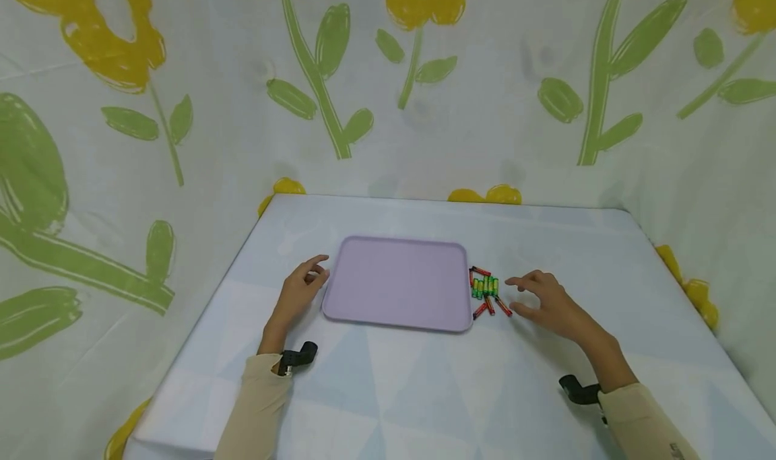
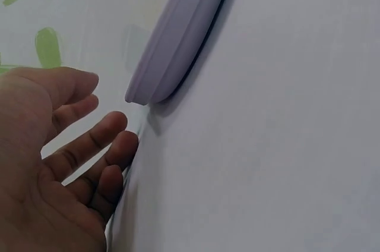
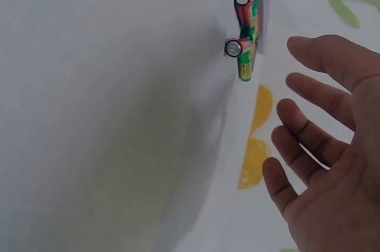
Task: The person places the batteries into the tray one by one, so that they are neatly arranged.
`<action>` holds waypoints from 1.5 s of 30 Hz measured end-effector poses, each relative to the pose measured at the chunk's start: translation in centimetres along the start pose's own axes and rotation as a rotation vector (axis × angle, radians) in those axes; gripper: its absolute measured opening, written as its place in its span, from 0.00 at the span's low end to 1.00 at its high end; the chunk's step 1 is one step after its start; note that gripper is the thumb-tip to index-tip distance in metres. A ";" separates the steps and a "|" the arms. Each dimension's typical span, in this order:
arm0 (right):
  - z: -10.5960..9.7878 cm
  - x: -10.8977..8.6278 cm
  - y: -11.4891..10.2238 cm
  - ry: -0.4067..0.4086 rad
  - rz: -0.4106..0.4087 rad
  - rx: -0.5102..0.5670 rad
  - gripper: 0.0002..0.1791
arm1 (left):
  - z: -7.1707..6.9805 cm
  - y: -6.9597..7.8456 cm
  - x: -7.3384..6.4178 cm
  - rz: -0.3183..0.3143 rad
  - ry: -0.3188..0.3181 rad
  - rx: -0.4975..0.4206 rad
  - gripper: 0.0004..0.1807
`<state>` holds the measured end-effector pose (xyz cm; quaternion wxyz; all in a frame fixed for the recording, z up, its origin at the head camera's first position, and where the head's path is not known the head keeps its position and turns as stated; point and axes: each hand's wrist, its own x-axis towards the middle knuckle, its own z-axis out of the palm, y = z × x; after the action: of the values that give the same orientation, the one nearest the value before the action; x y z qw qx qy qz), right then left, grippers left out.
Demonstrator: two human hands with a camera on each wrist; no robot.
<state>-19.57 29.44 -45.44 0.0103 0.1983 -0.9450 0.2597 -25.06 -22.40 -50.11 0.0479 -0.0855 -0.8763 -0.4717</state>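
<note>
A shallow lavender tray (image 1: 397,283) with rounded corners lies on the table. Against its right side is a loose cluster of small batteries, green ones (image 1: 487,286) in the middle and red ones (image 1: 503,306) around them. My left hand (image 1: 301,288) is beside the tray's left edge, fingers relaxed and holding nothing; in the left wrist view a small gap parts it from the tray rim (image 2: 172,44). To the right of the batteries hovers my right hand (image 1: 548,303), fingers loosely spread, nothing in its grasp. In the right wrist view, some batteries overlap one another.
A pale cloth with light blue triangles covers the table (image 1: 376,386). Behind and beside it hangs a white curtain (image 1: 473,137) printed with yellow flowers and green leaves. Each wrist carries a black camera mount (image 1: 298,357).
</note>
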 end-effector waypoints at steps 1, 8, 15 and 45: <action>0.1 -0.1 -0.1 -0.008 0.000 0.000 0.25 | 0.1 -0.1 -0.1 0.003 0.002 0.002 0.25; 0.4 -0.1 -0.1 -0.050 -0.032 -0.027 0.25 | 0.4 -0.3 -0.8 0.051 0.029 0.024 0.21; 0.9 -0.3 0.3 -0.064 -0.057 -0.051 0.22 | 0.6 -0.3 -1.2 0.079 0.037 0.041 0.19; 1.1 0.1 1.0 -0.055 -0.116 -0.049 0.09 | 0.7 -0.5 -1.2 0.064 0.036 0.058 0.17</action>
<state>-19.93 29.69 -46.91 0.0044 0.2592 -0.9381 0.2298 -24.03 -22.22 -51.12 0.0811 -0.1034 -0.8854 -0.4460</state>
